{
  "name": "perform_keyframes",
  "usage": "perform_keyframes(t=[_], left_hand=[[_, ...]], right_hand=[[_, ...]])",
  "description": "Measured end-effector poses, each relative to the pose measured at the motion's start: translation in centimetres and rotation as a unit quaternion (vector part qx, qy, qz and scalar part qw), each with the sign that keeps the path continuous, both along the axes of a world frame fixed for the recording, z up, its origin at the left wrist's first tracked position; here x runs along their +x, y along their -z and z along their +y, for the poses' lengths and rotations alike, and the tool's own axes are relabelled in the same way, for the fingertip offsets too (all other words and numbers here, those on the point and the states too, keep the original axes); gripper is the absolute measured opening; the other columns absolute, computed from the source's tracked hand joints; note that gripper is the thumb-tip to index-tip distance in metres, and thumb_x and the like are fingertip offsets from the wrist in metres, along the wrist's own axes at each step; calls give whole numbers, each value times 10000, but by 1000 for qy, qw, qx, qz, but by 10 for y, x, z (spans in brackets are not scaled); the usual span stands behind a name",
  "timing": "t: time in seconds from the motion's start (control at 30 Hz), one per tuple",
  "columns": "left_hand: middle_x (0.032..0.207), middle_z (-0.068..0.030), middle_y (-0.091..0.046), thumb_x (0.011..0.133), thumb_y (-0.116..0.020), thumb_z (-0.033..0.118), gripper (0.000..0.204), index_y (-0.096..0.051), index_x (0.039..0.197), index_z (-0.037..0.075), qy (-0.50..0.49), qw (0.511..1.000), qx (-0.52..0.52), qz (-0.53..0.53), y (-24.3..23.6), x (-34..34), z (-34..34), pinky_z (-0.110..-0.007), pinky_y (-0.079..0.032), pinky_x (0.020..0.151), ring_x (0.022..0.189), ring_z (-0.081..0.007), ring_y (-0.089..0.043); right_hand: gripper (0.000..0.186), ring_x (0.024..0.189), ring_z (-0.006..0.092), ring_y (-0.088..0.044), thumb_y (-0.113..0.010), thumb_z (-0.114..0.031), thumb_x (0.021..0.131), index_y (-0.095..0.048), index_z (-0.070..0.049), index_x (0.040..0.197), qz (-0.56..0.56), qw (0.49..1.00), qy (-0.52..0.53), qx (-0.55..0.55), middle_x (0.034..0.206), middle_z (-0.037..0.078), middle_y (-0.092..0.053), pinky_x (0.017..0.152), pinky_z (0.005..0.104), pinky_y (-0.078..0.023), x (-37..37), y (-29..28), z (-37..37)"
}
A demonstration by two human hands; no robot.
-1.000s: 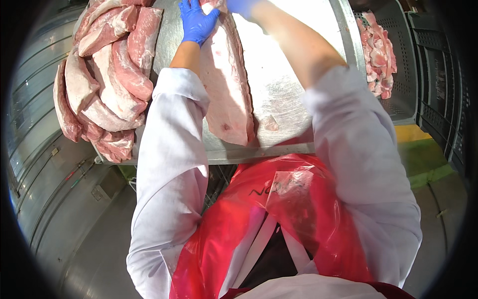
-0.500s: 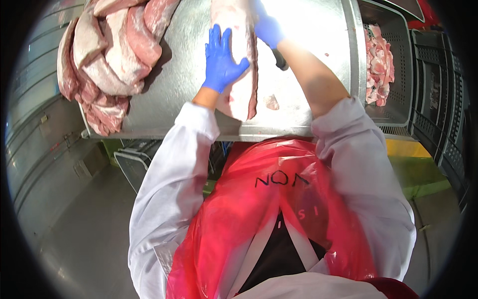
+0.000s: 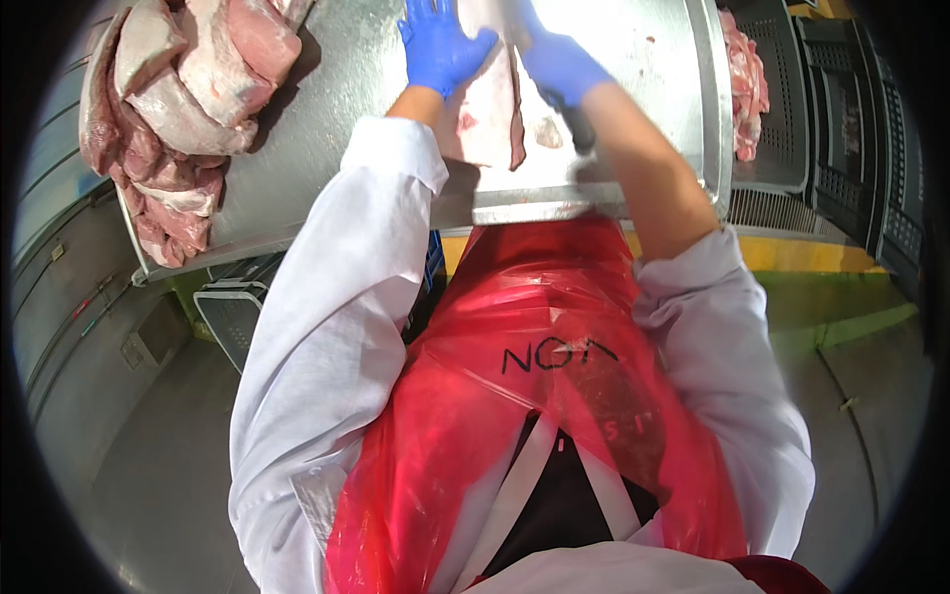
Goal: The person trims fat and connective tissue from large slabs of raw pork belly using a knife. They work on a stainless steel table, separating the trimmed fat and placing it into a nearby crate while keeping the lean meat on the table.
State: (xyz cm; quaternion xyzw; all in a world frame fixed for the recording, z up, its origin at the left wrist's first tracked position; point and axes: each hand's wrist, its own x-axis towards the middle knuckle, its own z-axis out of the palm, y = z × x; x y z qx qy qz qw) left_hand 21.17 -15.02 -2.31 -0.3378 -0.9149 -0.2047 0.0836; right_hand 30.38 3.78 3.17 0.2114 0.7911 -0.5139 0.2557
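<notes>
A long pale slab of meat [image 3: 487, 134] with a darker red edge along its right side lies on the metal table, its far end cut off by the picture's top. Across its left part, my left hand [image 3: 442, 51], in a blue glove, presses flat with fingers spread. At the slab's right edge is my right hand [image 3: 566, 64], also blue-gloved and blurred by motion. It is closed around a knife, whose black handle [image 3: 580, 129] sticks out toward me; the blade cannot be made out. Beside that handle lies a small meat scrap [image 3: 547, 132].
Several thick meat pieces [image 3: 193, 99] are heaped at the left of the metal table [image 3: 346, 74]. A dark perforated crate [image 3: 782, 99] holding meat trimmings [image 3: 744, 89] stands beyond the raised right edge. More black crates [image 3: 836, 129] stand farther right.
The whole view has shifted, so the table sits higher in the picture. My right hand and the knife have moved toward me along the slab's edge. My left hand stays on the meat.
</notes>
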Motion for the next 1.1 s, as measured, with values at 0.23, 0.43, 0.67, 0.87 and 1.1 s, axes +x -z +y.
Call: perform_keyframes(t=[0.23, 0.43, 0.67, 0.87, 1.1], left_hand=[[1527, -361, -338, 770, -739, 475, 948, -389, 1491, -31, -55, 998, -11, -33, -16, -5, 16, -563, -265, 1183, 1441, -506, -296], [1548, -343, -322, 803, -696, 500, 896, -402, 1506, 30, -99, 995, -4, -28, -16, -10, 20, -554, -254, 1187, 1478, -470, -254], [1561, -316, -290, 809, -659, 572, 971, -304, 1548, 51, -245, 943, -201, -105, -104, 21, 77, -548, -284, 1178, 1469, -446, -287], [1401, -312, -511, 596, -883, 429, 1104, -375, 1393, -141, -104, 918, -55, -379, -67, -85, 16, -405, -469, 1055, 1268, -404, -555], [1165, -107, -661, 886, -617, 201, 522, -545, 1368, 15, -103, 635, 214, -735, -56, -110, -73, -381, -496, 992, 1102, -252, -636]], right_hand=[[798, 716, 377, -677, -495, -149, 920, -91, -160, 1608, 14, 1000, 24, 10, 984, 276, -696, 667, 472, -544, 34, 26, -40], [798, 816, 492, -659, -488, -134, 952, -48, -169, 1617, 89, 995, -17, 41, 1034, 343, -660, 767, 536, -509, 200, -32, -110], [798, 727, 406, -636, -504, -59, 943, -130, -226, 1628, 73, 997, -41, 0, 912, 286, -646, 710, 452, -517, 314, -110, -35], [794, 536, 82, -446, -502, -62, 960, -149, -288, 1635, 57, 950, 292, -92, 667, 5, -513, 473, 260, -439, 297, -123, 66], [834, 527, 71, -444, -456, 9, 945, -97, -286, 1638, 4, 957, 267, -112, 671, -7, -505, 455, 253, -443, 279, -113, 112]])
